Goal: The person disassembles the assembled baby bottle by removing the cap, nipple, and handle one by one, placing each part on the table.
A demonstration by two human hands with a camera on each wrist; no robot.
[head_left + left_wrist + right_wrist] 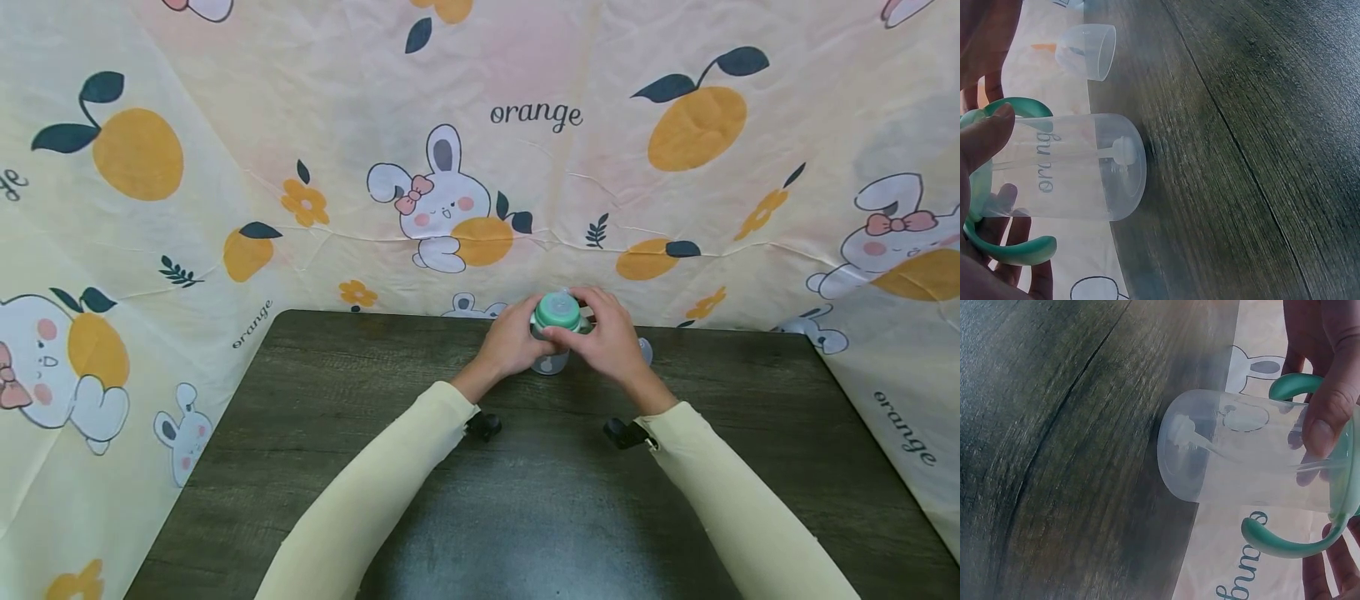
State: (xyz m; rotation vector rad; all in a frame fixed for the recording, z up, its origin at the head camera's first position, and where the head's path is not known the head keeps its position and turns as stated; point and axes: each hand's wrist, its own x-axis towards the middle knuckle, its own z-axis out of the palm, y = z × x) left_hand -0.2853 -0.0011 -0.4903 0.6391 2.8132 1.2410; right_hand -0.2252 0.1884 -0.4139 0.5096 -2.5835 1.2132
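Observation:
A clear baby bottle (551, 360) with a green lid (557, 312) and green handles (1285, 540) stands upright near the table's far edge. My left hand (516, 335) grips its left side, with the thumb (985, 134) pressed on the clear wall (1072, 169). Curled over the lid from the right, my right hand (609, 337) has its thumb (1329, 419) on the bottle's upper wall (1241, 456). A straw with a weighted end (1182, 431) hangs inside the bottle.
A clear cap (1088, 50) lies on the dark wood table (525, 500) just right of the bottle. A cloth printed with rabbits and oranges (450, 192) rises behind and at both sides of the table.

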